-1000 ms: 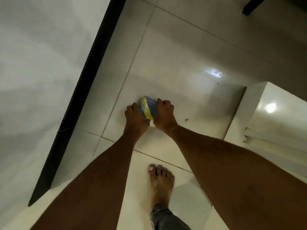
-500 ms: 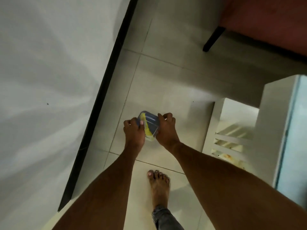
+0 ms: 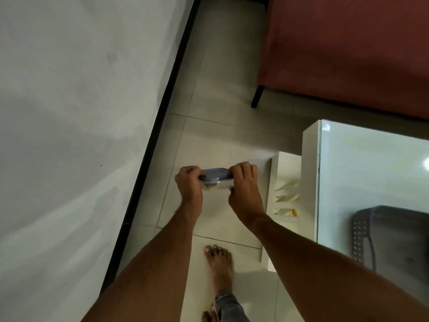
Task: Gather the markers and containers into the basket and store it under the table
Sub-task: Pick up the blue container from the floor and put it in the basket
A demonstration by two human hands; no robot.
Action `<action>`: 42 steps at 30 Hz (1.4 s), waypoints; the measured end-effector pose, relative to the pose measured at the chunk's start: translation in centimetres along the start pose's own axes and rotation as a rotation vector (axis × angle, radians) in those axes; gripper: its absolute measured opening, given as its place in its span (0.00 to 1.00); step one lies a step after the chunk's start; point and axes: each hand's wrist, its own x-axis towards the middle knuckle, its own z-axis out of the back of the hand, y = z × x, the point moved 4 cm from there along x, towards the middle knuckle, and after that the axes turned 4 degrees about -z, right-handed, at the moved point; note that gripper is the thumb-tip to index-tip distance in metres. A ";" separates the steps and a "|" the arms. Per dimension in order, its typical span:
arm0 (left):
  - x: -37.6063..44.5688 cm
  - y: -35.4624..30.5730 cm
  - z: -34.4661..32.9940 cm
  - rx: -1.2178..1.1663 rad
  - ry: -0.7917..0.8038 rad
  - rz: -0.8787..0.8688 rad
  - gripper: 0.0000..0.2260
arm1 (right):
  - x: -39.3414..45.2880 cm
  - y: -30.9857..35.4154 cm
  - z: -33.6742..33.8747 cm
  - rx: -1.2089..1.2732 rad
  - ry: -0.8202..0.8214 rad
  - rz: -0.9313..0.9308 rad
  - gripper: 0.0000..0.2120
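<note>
A small clear container with a blue lid [image 3: 216, 178] and something yellow inside is held above the tiled floor, seen edge-on. My left hand [image 3: 189, 184] grips its left end and my right hand [image 3: 243, 182] grips its right end. Much of the container is hidden by my fingers. At the right, a dark perforated basket [image 3: 385, 231] shows through the glass top of the white table [image 3: 310, 182]. No markers are in sight.
A white wall with a black skirting [image 3: 148, 147] runs along the left. A reddish sofa [image 3: 348, 54] with a black leg stands at the far right. My bare feet [image 3: 219, 268] are on the pale floor tiles below my hands.
Both hands have lifted the container from the floor and turned it flatter. The view has swung up and right, so the table top, the basket and the sofa have come into sight.
</note>
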 end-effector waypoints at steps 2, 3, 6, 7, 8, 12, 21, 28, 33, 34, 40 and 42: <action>-2.6 -0.8 -0.5 -0.039 0.077 0.013 0.11 | -1.8 -0.2 2.3 0.018 -0.067 0.007 0.22; -3.7 -1.0 -0.9 -0.043 0.111 0.015 0.14 | -2.7 -0.5 3.6 0.045 -0.096 0.003 0.22; -7.6 -1.7 -2.9 -0.057 0.200 -0.011 0.18 | -5.3 -1.8 7.5 0.139 -0.174 -0.027 0.20; -8.8 -1.7 -3.7 -0.076 0.220 -0.018 0.18 | -5.9 -2.4 8.7 0.165 -0.214 -0.034 0.19; -10.3 -1.6 -4.7 -0.086 0.244 -0.021 0.18 | -6.8 -3.4 10.1 0.183 -0.265 -0.038 0.18; -16.3 0.1 -8.7 -0.116 0.316 -0.034 0.16 | -9.8 -8.2 15.2 0.252 -0.387 -0.070 0.22; -28.7 5.7 -18.2 0.051 0.352 -0.248 0.19 | -16.6 -20.5 25.4 0.667 -0.437 -0.228 0.13; -36.2 7.9 -23.1 0.607 0.233 -0.698 0.15 | -17.8 -26.9 28.1 0.671 -0.420 -0.321 0.16; -37.6 9.4 -25.5 1.087 0.295 -0.573 0.14 | -17.6 -29.8 27.1 0.640 -0.346 -0.358 0.17; -37.6 9.8 -25.8 1.181 0.338 -0.529 0.14 | -17.7 -30.3 26.6 0.621 -0.327 -0.353 0.17; -37.1 12.0 -25.9 1.340 0.407 -0.409 0.18 | -17.8 -31.2 24.0 0.497 -0.290 -0.342 0.20; -37.0 12.4 -26.1 1.338 0.400 -0.415 0.19 | -17.7 -31.1 23.8 0.484 -0.285 -0.371 0.23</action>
